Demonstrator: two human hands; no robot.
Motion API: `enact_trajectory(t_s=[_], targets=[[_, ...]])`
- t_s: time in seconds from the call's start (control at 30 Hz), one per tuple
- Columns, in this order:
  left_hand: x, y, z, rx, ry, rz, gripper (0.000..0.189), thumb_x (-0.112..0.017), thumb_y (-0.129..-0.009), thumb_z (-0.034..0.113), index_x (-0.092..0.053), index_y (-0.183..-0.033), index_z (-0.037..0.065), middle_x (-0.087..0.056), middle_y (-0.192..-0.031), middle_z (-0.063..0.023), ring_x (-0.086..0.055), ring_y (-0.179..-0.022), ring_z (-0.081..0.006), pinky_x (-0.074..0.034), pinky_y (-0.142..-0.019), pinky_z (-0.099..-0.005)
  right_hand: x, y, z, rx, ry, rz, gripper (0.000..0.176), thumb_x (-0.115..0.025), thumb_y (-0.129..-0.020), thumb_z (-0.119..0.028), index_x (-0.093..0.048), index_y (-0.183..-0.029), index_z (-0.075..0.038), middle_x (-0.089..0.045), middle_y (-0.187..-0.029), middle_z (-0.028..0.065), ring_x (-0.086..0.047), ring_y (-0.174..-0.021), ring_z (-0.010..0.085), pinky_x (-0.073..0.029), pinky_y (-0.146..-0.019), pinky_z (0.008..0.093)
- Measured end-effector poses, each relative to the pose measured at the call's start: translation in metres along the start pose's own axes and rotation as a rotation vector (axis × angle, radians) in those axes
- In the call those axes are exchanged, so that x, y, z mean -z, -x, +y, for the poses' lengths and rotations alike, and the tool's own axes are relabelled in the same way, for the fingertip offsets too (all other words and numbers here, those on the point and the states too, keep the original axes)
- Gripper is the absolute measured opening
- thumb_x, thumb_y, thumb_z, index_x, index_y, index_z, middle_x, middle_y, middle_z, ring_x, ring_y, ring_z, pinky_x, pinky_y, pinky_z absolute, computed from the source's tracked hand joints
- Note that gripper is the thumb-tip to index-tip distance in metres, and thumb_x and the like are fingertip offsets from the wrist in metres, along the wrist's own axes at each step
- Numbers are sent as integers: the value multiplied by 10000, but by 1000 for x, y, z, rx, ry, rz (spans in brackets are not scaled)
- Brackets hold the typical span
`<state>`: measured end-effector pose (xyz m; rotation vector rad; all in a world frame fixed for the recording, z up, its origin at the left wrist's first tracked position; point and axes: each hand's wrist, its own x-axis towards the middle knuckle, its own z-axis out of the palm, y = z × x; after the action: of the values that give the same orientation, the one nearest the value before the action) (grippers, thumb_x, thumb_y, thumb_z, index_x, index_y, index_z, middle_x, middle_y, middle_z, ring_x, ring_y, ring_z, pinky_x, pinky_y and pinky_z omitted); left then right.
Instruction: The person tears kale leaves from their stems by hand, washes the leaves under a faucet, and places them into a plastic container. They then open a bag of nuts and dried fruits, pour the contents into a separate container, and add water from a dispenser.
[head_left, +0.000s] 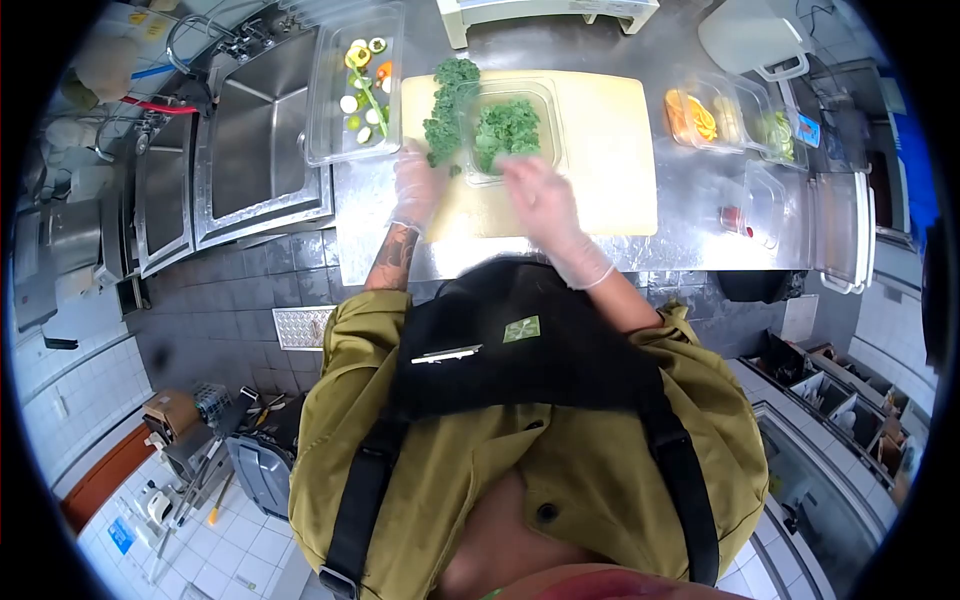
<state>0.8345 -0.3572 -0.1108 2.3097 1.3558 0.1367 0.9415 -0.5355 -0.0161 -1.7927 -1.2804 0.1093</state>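
Observation:
Curly green kale leaves (453, 105) lie along the left side of a pale cutting board (605, 150). Beside them on the board stands a clear plastic container (553, 120), with torn kale pieces (508, 130) inside. My left hand (420, 185), in a clear glove, is at the board's left edge, next to the lower kale leaves; its fingers are smeared by motion. My right hand (543, 200), also gloved, is at the container's near edge with its fingers curled. Motion blurs it, and whatever it may hold cannot be made out.
A clear tray of cut vegetables (320, 130) stands left of the board, beside a metal sink (262, 135). Clear containers (705, 130) with orange and green pieces are at the right. Another clear container (765, 205) lies nearer. A white appliance (545, 12) stands behind the board.

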Motion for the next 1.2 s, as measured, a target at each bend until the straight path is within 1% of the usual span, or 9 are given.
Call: enact_trajectory(t_s=[0.13, 0.33, 0.43, 0.53, 0.63, 0.73, 0.87, 1.1, 1.2], targets=[[8, 2, -3, 69, 355, -114, 434, -633, -798, 315, -559, -1082, -5, -646, -1012, -203, -626, -873, -356, -484, -782, -426, 9, -37, 43, -73, 239, 22, 209, -573, -820, -161, -685, -980, -86, -639, -1055, 119, -613, -959, 308, -500, -825, 388], [64, 53, 20, 190, 1080, -172, 263, -480, -892, 92, -551, -1133, 15, -592, -875, -8, -527, -743, -80, -456, -681, -238, -28, -76, 80, -339, 714, -782, 214, -576, -791, -216, -722, -900, -105, -673, -971, 142, -643, -870, 324, -506, -807, 384], [91, 74, 25, 106, 1165, -132, 244, -495, -894, 95, -542, -1123, 25, -561, -876, -3, -507, -733, -54, -443, -665, -227, -10, -89, 48, -384, 636, -851, 221, -594, -772, -215, -717, -875, -64, -676, -895, 165, -649, -812, 326, -513, -764, 369], [100, 75, 16, -318, 716, 168, 313, -541, -809, 29, -542, -1122, 35, -562, -911, -77, -558, -782, -201, -458, -692, -299, 32, -101, 16, -509, 177, -485, 452, -592, -820, -436, -683, -918, -5, -669, -969, 193, -652, -819, 298, -503, -789, 387], [117, 83, 22, -521, 248, 364, 478, -611, -684, 2, -548, -1153, 64, -561, -940, -122, -547, -825, -318, -458, -718, -368, 41, -101, 11, -675, -799, 34, 542, -574, -839, -521, -637, -1056, -28, -668, -961, 103, -655, -819, 228, -506, -756, 350], [121, 86, 30, -683, -3, 459, 547, -660, -607, 22, -561, -1141, 84, -580, -947, -83, -545, -793, -294, -452, -691, -393, 58, -110, 6, -809, -1432, -198, 475, -589, -876, -453, -574, -1143, -61, -622, -897, 8, -624, -784, 129, -489, -721, 273], [121, 86, 37, -730, -52, 396, 540, -637, -600, -10, -562, -1130, 61, -580, -942, -95, -546, -804, -301, -452, -697, -399, 60, -108, 21, -685, -1141, -116, 274, -650, -865, -143, -562, -1099, -33, -589, -841, -14, -556, -692, 62, -473, -657, 205], [125, 67, 42, -640, 311, 72, 489, -563, -680, -62, -507, -1162, 0, -534, -964, -170, -554, -880, -346, -474, -802, -390, 64, -99, 18, -802, -1138, -10, 371, -646, -857, -286, -564, -1136, -56, -598, -899, -6, -573, -832, 124, -442, -831, 286], [124, 64, 44, -641, 469, -25, 491, -550, -689, -72, -505, -1171, 5, -521, -1004, -127, -543, -893, -261, -463, -813, -323, 66, -95, 14, -750, -1168, -71, 438, -720, -800, -297, -555, -1117, -44, -614, -937, 12, -563, -947, 142, -446, -870, 331]])
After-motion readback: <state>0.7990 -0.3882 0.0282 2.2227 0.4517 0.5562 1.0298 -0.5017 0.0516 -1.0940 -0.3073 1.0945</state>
